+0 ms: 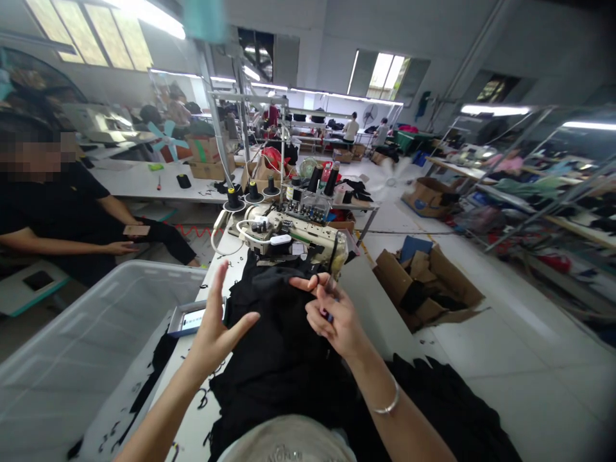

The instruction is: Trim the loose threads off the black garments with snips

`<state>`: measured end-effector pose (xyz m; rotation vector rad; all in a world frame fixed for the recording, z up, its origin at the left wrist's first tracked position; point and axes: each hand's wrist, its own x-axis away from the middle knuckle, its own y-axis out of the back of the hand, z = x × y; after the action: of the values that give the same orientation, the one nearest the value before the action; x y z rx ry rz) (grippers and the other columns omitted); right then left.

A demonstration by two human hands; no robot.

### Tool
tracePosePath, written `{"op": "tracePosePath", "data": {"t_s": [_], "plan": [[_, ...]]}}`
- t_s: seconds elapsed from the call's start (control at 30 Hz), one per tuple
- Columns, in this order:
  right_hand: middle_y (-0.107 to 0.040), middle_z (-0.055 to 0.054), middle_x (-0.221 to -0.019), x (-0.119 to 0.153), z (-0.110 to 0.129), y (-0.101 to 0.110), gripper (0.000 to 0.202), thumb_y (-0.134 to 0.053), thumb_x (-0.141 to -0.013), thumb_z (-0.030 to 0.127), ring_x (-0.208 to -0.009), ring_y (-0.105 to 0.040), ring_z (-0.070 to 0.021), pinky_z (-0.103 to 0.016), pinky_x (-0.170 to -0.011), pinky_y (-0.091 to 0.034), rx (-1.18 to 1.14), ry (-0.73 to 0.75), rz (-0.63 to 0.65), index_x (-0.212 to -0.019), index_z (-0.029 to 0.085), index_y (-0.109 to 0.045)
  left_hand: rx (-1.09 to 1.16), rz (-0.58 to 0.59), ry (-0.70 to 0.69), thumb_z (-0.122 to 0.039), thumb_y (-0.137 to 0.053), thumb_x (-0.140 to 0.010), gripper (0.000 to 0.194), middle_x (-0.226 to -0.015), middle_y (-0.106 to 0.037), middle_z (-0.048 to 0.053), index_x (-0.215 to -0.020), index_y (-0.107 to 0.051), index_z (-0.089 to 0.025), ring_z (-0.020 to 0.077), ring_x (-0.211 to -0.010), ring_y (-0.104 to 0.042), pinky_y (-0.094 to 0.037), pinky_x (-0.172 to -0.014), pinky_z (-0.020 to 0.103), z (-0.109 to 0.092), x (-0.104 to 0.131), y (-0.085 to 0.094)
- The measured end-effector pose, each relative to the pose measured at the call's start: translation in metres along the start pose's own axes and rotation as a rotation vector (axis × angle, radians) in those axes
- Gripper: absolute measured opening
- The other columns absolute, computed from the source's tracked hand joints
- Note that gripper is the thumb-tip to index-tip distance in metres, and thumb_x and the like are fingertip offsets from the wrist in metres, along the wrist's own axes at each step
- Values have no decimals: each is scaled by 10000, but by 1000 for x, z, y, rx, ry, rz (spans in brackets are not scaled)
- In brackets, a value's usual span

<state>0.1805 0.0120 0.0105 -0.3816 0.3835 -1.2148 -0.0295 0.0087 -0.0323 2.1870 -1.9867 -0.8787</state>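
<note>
Fingers spread wide on left hand, curled around small tool in right hand.

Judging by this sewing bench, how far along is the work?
Some trimming looks done: dark scraps dot the white table. In hand: black cloth lies by the sewing machine; the right hand grips a small tool, the left hand is open. Possibly left: the black heap at right, though its state is unclear.
</note>
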Motion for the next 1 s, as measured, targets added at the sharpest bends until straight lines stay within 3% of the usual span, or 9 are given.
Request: {"op": "tracePosePath", "data": {"t_s": [0.07,0.13,0.27,0.4,0.5,0.6,0.73,0.87,1.0], "plan": [[-634,-55,-1044,3,1,-8,258,-557,-806,462,-313,-197,-1,-190,-317,-117,69,-25,48,-832,222,-468,-109,77,-185,-342,-669,-729,776,-1415,-355,97,-1385,-261,-271,280,-1321,-261,-220,-1079,437,-22,-10,-3],[-634,-55,-1034,6,2,-11,265,-533,-820,480,-318,-218,-6,-194,-318,-142,152,-34,95,-836,220,-481,-135,164,-232,-332,-657,-743,592,-1186,-556,90,-1284,-433,-249,261,-1152,-458,-355,-984,390,-37,-19,-11],[-638,-18,-831,8,7,-3,204,-492,-877,385,-409,-353,-54,-213,-396,-263,577,128,-3,-835,203,-575,-126,315,-197,-327,-579,-808,186,-742,-604,33,-890,-694,-205,178,-728,-561,-442,-663,254,-40,-30,-25],[-585,-19,-706,5,12,7,184,-515,-873,276,-608,-487,-122,-240,-566,-376,962,404,-152,-746,179,-606,-24,352,-136,-267,-592,-802,181,-733,-657,26,-933,-705,-212,164,-684,-597,-437,-622,224,-32,-28,-27],[-582,-27,-730,1,14,8,186,-490,-886,239,-650,-506,-129,-241,-620,-397,1056,463,-126,-747,170,-594,10,348,-135,-227,-597,-798,214,-738,-673,20,-989,-693,-218,156,-685,-610,-444,-627,217,-31,-26,-26],[-565,-22,-722,-4,16,6,176,-487,-887,217,-662,-511,-126,-228,-639,-401,1094,471,-100,-746,166,-579,-36,286,-207,-234,-623,-779,127,-726,-618,29,-845,-723,-192,141,-661,-568,-423,-591,211,-32,-27,-26],[-549,-2,-706,-9,13,9,152,-485,-892,243,-644,-509,-118,-215,-629,-395,1094,425,-109,-779,173,-560,9,304,-175,-246,-628,-772,113,-787,-624,35,-741,-690,-157,142,-709,-562,-418,-642,214,-34,-28,-26],[-529,15,-735,-4,5,19,203,-465,-900,320,-652,-518,-117,-216,-621,-402,983,265,-78,-1047,180,-454,96,340,77,-324,-612,-773,236,-522,-507,-35,-634,-640,-136,103,-532,-458,-313,-487,193,-33,-26,-26],[-565,-10,-797,5,-10,23,198,-399,-926,324,-726,-534,-131,-229,-659,-401,963,120,-47,-990,181,-521,273,301,284,-379,-628,-743,262,-553,-532,-29,-675,-647,-126,116,-556,-466,-319,-500,199,-28,-23,-26]]}}
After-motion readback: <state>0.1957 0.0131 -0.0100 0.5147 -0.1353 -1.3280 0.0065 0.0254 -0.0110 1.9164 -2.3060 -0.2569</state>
